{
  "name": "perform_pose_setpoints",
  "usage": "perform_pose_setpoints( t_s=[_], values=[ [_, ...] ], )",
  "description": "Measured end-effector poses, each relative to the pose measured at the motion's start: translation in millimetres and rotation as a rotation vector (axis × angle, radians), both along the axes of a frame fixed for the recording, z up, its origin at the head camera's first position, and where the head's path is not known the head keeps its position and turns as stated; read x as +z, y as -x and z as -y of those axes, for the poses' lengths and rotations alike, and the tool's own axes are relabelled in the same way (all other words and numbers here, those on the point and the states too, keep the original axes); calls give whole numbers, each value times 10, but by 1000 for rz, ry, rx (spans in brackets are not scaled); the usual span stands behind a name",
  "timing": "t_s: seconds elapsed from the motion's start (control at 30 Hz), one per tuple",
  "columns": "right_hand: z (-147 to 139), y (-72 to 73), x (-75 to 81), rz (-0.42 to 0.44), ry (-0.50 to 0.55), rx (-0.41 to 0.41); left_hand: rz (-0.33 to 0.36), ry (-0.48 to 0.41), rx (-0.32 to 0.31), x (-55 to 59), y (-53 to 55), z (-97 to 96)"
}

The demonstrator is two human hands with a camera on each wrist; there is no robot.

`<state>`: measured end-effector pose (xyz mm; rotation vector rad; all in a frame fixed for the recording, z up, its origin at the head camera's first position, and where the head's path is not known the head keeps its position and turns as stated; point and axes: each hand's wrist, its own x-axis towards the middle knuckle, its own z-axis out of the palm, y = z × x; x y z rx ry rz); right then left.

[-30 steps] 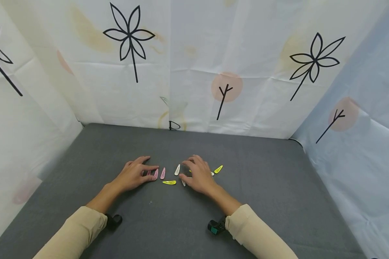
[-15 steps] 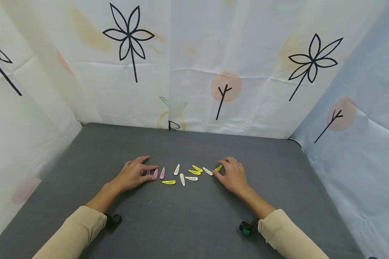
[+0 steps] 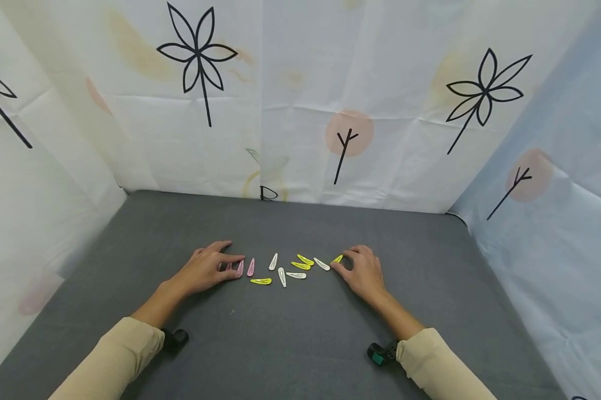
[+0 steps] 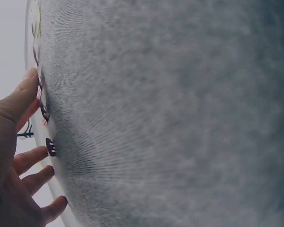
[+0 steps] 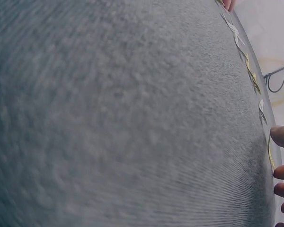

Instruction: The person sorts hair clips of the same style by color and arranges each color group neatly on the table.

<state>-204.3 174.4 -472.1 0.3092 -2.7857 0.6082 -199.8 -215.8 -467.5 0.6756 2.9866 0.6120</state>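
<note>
While four yellow hair clips [image 3: 261,281], four white ones [image 3: 282,277] and at least three pink ones [image 3: 251,268] lie mid-frame on the grey table [image 3: 260,344], the left grip [image 3: 210,269] spans a pink clip, the right grip [image 3: 364,272] the rightmost yellow; whether either pinches, I cannot tell. A black D-like mark [image 3: 262,193] shows at frame centre.

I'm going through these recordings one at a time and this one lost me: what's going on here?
A person is working at a grey tabletop. The left-hand grip appears to pinch a pink hair clip, thumb and forefinger at its ends; the right-hand grip appears to pinch a yellow hair clip likewise. Between them lie four white clips, three more yellow clips and another pink clip, at various angles.
</note>
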Motion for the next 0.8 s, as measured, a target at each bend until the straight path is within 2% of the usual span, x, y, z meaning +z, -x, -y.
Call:
perform_pose_setpoints(
  t_s=[0.2,0.7,0.8],
  values=[
    [16,-2,-9,18,7,4,9,6,-14,32,-5,14],
    [-124,44,-13,45,-8,159,17,-3,-31,83,-27,22],
    [-131,40,-2,44,-11,172,-11,-16,-14,66,-48,-7]
  ],
)
